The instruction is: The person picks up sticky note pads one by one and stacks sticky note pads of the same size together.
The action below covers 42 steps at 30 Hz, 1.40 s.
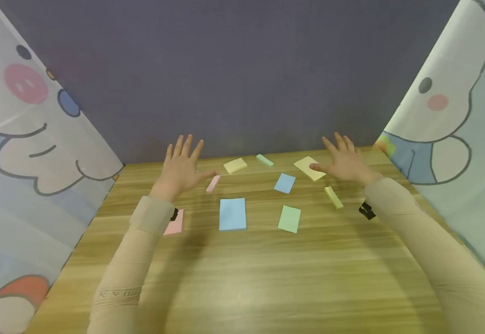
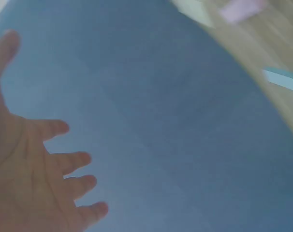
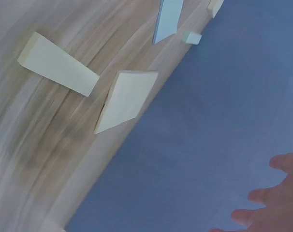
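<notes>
My left hand (image 1: 179, 171) is held up over the table's left side, fingers spread and straight, holding nothing. Its thumb tip overlaps the end of a narrow pink sticky-note pad (image 1: 213, 184) in the head view. Below the wrist lies a pink pad (image 1: 176, 222), partly covered by the sleeve. On the right, my right hand (image 1: 344, 162) is also raised and spread, with nothing in it. Its thumb overlaps a pale yellow pad (image 1: 306, 166); a narrow yellow pad (image 1: 333, 197) lies nearer me. In the left wrist view, the palm of the left hand (image 2: 35, 174) shows bare.
Between the hands lie a large blue pad (image 1: 232, 214), a green pad (image 1: 289, 219) and a smaller blue pad (image 1: 285, 183). A yellow pad (image 1: 235, 165) and a narrow green pad (image 1: 265, 160) sit near the dark back panel (image 1: 242, 83). Printed curtains (image 1: 447, 106) flank the wooden table (image 1: 246, 283).
</notes>
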Tool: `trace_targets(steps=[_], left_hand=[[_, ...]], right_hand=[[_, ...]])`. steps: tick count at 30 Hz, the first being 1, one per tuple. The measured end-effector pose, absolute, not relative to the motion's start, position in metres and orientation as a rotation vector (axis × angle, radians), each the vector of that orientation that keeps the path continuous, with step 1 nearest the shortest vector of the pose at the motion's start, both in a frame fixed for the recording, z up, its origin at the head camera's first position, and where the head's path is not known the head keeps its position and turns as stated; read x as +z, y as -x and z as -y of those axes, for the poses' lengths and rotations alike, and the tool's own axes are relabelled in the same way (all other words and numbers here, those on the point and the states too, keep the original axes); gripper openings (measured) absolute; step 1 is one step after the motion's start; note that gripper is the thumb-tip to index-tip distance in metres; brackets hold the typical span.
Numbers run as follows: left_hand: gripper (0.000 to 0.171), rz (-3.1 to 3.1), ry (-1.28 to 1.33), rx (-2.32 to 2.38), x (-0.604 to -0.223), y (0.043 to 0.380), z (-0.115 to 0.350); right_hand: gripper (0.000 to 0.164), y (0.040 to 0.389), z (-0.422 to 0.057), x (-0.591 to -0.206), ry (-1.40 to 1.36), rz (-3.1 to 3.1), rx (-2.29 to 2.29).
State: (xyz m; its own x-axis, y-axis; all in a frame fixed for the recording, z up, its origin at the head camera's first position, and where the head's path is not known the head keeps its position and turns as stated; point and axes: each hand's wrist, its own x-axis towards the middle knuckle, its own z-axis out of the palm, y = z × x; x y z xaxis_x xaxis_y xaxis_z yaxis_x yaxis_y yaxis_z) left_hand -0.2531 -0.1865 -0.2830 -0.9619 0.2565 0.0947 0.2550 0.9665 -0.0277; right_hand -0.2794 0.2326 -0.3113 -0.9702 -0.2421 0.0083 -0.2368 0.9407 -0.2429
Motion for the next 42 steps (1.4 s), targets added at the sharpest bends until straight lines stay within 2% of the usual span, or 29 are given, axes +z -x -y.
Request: trace_targets(steps=[8,15,24,33,42], left_hand=[[0.073,2.857,0.528,0.013,-0.274,0.207,0.166],[0.057,2.723,0.651,-0.201,-0.295,0.188,0.154],[0.030,2.554,0.811,-0.452,-0.332,0.170,0.144],[0.025,2.680,1.009,-0.436,-0.362,0.163,0.122],[0.030,2.893,1.030,-0.556,-0.380,0.177,0.090]], right_hand=[[0.086,0.255,-0.227,-0.317,0.660,-3.145,-0.340],[0.067,0.237,-0.223,-0.329,0.795,-3.124,-0.391],[0.052,0.220,-0.224,-0.345,0.867,-3.039,-0.416],[0.042,0.226,-0.221,-0.368,1.008,-2.980,-0.502],[0.042,0.238,-0.209,-0.378,0.932,-2.837,-0.608]])
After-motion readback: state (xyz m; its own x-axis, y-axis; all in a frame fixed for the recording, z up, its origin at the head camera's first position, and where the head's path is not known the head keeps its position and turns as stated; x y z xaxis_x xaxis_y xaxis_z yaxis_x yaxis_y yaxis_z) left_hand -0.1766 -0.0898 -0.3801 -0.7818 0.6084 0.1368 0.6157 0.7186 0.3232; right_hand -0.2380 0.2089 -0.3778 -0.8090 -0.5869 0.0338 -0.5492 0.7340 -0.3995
